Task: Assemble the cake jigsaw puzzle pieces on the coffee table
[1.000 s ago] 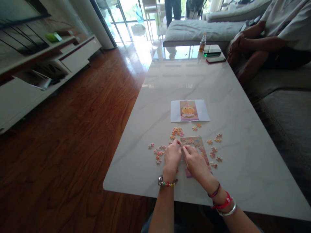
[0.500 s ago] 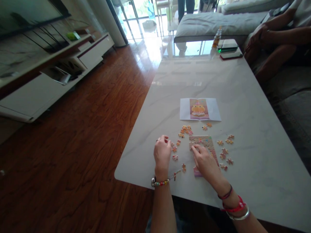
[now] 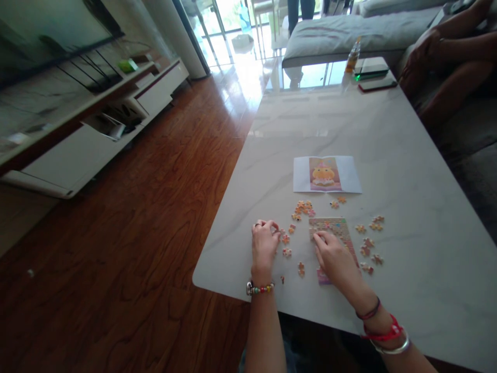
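A partly assembled jigsaw puzzle (image 3: 339, 226) lies flat on the table, its middle and lower part covered by my right hand (image 3: 336, 258). The thumb and forefinger of that hand are pinched together at the puzzle's left side, on a puzzle piece that they mostly hide. To the left, my left hand (image 3: 265, 244) rests low over the table with curled fingers, beside several loose pieces (image 3: 286, 239). What its fingertips hold, if anything, is out of sight. A single piece (image 3: 301, 269) lies between my hands, nearer to me.
Behind the puzzle lies a creased reference sheet (image 3: 302, 175) with a cartoon picture. Loose pieces form groups above (image 3: 303, 207) and right (image 3: 366, 247) of the puzzle. A bottle (image 3: 352, 58) and flat devices (image 3: 377, 84) stand at the table's (image 3: 419, 217) far end. Another person (image 3: 446, 57) sits at right.
The whole view has shifted, so the table and puzzle appear farther right. My left hand's fingers have curled more beside the loose pieces. My right hand stays pinched at the puzzle's left side.
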The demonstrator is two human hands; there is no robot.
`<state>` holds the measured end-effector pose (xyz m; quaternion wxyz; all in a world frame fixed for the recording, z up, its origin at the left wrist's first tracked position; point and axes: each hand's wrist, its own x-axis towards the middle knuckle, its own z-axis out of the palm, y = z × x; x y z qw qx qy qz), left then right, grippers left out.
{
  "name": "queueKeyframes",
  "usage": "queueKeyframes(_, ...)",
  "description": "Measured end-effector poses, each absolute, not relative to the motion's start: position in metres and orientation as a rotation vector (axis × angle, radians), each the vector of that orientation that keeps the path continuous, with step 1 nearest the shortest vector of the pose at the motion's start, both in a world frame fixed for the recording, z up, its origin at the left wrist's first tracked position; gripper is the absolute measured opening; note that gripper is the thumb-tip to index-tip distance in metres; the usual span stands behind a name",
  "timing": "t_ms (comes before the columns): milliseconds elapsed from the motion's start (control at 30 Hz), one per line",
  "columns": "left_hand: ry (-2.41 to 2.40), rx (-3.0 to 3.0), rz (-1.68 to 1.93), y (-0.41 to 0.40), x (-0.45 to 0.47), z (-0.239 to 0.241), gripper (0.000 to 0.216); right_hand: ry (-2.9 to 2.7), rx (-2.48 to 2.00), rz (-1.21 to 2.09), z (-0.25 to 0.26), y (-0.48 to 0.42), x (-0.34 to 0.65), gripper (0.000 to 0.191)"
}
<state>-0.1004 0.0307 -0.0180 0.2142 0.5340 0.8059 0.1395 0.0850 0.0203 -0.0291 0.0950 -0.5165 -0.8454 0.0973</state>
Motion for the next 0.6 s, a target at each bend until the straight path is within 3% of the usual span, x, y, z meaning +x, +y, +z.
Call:
queueKeyframes(333, 2.196, 1.560, 0.472, 0.0365, -0.0966, -0.0176, 0.014, -2.484, -1.562, 0.374, -0.0242, 0.0207, 0.0859, 0.027)
queueKeyframes(600, 2.333, 1.557, 0.304, 0.0370, -0.0918, -0.0159, 0.009, -2.504, -1.542, 0.435, -0.0205, 0.0223, 0.0880, 0.023)
